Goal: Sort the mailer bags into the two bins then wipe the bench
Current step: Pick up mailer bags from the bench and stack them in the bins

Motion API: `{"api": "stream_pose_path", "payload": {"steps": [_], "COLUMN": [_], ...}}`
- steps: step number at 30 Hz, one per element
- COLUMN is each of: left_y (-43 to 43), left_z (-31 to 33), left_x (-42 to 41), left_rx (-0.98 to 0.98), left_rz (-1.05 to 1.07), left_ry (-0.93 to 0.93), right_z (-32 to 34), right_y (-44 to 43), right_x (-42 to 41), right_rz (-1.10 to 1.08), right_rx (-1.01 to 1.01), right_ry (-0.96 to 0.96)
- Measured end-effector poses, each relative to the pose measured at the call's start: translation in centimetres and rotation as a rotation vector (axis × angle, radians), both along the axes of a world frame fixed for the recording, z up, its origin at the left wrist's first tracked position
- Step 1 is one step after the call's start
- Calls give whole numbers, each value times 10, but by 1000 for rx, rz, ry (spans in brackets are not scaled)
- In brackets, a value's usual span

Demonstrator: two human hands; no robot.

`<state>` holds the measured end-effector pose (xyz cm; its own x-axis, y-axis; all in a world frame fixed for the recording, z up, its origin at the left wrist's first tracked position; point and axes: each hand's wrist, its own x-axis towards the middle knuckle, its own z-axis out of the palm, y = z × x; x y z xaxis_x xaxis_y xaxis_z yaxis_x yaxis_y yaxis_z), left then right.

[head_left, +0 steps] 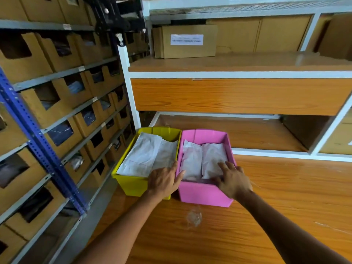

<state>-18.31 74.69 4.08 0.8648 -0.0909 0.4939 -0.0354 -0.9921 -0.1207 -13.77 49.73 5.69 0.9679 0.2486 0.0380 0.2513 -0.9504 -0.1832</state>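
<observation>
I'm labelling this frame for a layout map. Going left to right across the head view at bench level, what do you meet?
Blue shelf upright → yellow bin holding white mailer bags → left hand → pink bin holding white mailer bags → right hand → bare wooden bench.

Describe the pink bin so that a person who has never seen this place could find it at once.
On the wooden bench, two plastic bins stand side by side against the shelving at the left. The pink bin is the right one, touching the yellow bin. It holds white mailer bags, and its colour alone separates it from its neighbour.
</observation>
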Motion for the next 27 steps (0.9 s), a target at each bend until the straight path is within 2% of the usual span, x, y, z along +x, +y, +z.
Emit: {"api": "stream_pose_path", "payload": {"steps": [6, 9, 11, 14, 17, 21, 27], "left_y": [7, 8, 11, 2, -27, -87, -199], "left_z": [1, -4, -4, 4, 18, 29, 28], "left_x": [7, 8, 10, 8, 0, -16, -63], "left_rx": [-29, -112, -178, -174, -219, -298, -521], "left_rz": [-26, -42, -55, -57, -130, -349, -517], "left_ry": [72, 63, 37, -6, -43, -85, -8], "right_z": [-6, -6, -2, 2, 8, 23, 26], "right_y": [5, 4, 5, -2, -17, -54, -147], "right_x": [1, 0, -2, -10, -26, -60, -133], "right_rz": [27, 67, 87, 79, 54, 5, -211], "right_rx": [-30, -17, 10, 122, 271, 427, 543], "right_ry": [-8, -9, -9, -27, -97, -199, -344]}}
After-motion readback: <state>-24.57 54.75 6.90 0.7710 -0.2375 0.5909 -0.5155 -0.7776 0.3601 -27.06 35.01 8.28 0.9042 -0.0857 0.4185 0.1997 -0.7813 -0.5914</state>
